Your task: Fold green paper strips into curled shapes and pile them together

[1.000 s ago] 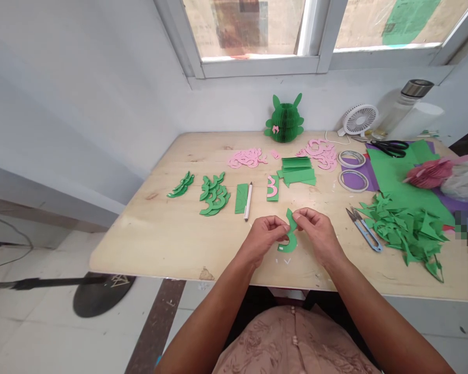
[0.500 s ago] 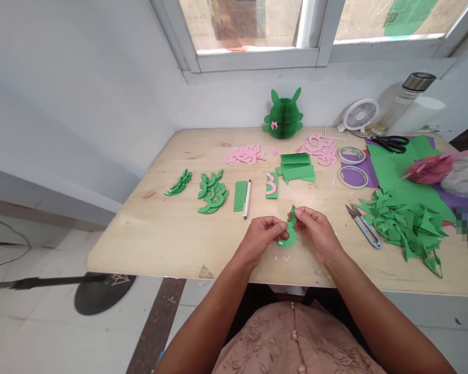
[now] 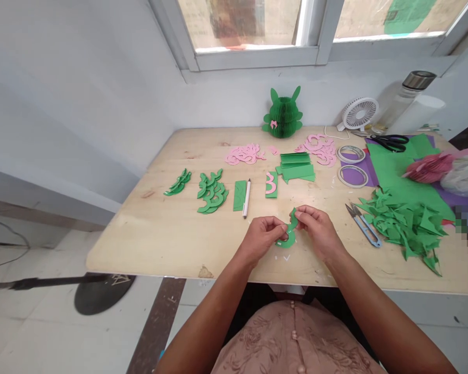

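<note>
Far left, a small green stack (image 3: 178,183), then a bigger green pile (image 3: 212,193). Next comes a card (image 3: 239,196), a pen (image 3: 247,199) lying along its right edge. And here's the left hand (image 3: 263,236), thumb and fingers pinching the curvy green cutout (image 3: 290,239), which sits between both hands near the table's (image 3: 159,249) front edge. The right hand (image 3: 317,232) grips its upper end! Further right, snips (image 3: 363,225) lie just beside green scraps (image 3: 407,223).
</note>
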The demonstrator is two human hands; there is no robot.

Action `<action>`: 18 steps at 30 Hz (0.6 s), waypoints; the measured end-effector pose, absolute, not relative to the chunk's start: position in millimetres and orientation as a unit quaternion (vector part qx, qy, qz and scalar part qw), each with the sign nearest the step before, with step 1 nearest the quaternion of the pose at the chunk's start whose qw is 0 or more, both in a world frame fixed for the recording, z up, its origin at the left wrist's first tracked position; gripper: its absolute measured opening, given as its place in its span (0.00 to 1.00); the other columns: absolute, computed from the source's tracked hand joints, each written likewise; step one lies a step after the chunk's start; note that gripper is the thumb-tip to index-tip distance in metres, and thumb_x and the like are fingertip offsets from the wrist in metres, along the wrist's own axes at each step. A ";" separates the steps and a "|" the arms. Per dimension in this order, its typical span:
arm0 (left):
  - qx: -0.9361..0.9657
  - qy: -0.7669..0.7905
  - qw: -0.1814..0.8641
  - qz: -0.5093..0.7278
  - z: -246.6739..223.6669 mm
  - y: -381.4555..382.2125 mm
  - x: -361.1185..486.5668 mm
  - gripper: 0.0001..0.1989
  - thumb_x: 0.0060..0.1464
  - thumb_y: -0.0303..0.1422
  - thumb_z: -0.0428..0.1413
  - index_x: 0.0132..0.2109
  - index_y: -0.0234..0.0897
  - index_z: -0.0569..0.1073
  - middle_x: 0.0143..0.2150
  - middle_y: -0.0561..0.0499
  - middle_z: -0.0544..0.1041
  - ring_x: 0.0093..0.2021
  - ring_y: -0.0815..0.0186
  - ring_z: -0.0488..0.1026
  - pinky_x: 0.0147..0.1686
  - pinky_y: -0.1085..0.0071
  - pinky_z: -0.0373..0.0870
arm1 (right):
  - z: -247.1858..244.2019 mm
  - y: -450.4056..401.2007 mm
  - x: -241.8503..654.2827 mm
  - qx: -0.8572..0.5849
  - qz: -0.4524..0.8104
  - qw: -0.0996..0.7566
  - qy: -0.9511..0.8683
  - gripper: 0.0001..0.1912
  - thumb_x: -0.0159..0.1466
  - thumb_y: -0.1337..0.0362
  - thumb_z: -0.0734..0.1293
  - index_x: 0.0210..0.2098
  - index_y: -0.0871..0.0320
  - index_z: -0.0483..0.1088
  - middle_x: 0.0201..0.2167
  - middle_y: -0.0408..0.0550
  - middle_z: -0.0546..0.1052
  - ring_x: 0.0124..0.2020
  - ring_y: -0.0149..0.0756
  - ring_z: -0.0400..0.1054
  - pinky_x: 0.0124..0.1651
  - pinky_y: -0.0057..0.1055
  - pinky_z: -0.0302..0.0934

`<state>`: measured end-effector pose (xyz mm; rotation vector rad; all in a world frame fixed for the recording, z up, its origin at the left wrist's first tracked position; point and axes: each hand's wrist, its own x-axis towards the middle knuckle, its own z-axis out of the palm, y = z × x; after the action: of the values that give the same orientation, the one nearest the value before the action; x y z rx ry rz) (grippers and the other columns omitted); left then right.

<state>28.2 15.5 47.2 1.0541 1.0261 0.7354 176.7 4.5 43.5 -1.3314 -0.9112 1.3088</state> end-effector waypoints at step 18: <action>0.435 0.466 0.683 0.357 48.2 17.6 26.7 0.10 0.44 0.37 0.60 0.27 0.33 0.74 0.22 0.50 0.75 0.25 0.70 0.70 0.29 0.73 0.63 | 43.8 -5.9 171.7 -0.574 0.553 0.471 -0.379 0.12 0.49 0.56 0.71 0.22 0.58 0.67 0.19 0.37 0.65 0.22 0.26 0.55 0.26 0.26 0.49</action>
<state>26.7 17.6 48.2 0.9748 1.0445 0.7996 171.7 -5.9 43.8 -1.4051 -0.9271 1.3536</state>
